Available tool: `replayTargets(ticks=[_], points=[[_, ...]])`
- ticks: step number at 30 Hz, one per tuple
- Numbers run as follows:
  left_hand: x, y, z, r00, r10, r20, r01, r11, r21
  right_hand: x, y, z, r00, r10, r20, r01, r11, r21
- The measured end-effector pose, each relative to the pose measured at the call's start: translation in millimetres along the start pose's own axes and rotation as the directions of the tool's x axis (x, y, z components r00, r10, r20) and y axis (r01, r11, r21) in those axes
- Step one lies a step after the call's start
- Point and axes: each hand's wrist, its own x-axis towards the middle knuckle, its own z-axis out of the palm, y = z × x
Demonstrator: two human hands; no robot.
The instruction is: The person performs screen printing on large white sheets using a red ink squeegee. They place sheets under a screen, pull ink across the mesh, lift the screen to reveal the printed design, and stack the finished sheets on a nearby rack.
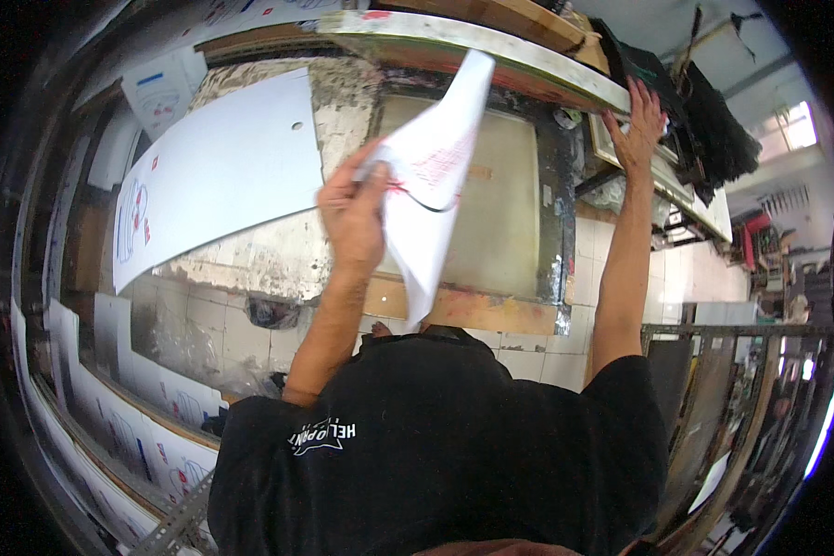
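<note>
My left hand (pixel 354 208) is closed on a thin white sheet (pixel 440 167) with red marks and a dark curved line. The sheet hangs bent over a framed pale panel (pixel 500 208) set into the worktable. My right hand (pixel 636 128) is at the right end of a long, raised wooden frame (pixel 491 51), its fingers on the rail and its thumb lower down. The frame's near rail is whitish, with red stains beneath. Left of my left hand lies a large white board (pixel 232 167) with a small hole and a blue and red print.
The paint-spattered tabletop (pixel 259 255) shows around the board. Racks at the left hold several white printed sheets (pixel 144 422). Dark cloth or bags (pixel 713 130) hang beyond my right hand. A metal rack (pixel 713 389) stands at the right, over a tiled floor (pixel 565 347).
</note>
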Motion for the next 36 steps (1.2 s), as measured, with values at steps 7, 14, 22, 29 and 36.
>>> replayTargets(ticks=[7, 14, 22, 29, 36], points=[[27, -62, -80, 0.934, -0.205, -0.294, 0.141, 0.964, -0.225, 15, 19, 2, 0.999, 0.01, -0.051, -0.01, 1.0, 0.001], [-10, -174, -177, 0.744, -0.261, -0.616, 0.382, 0.921, 0.071, 32, -14, -20, 0.995, 0.095, 0.043, -0.097, 0.994, 0.05], [-26, -226, -149, 0.84, -0.281, -0.464, 0.405, 0.894, 0.192, 19, -18, -16, 0.984, 0.165, 0.075, -0.17, 0.983, 0.074], [-17, -321, -267, 0.931, 0.03, -0.365, 0.173, 0.842, 0.511, -19, -32, 9, 0.975, 0.158, -0.153, -0.133, 0.978, 0.161], [-33, -265, -155, 0.799, -0.169, -0.578, 0.272, 0.957, 0.096, -102, -46, -27, 0.965, 0.24, 0.106, -0.251, 0.961, 0.112]])
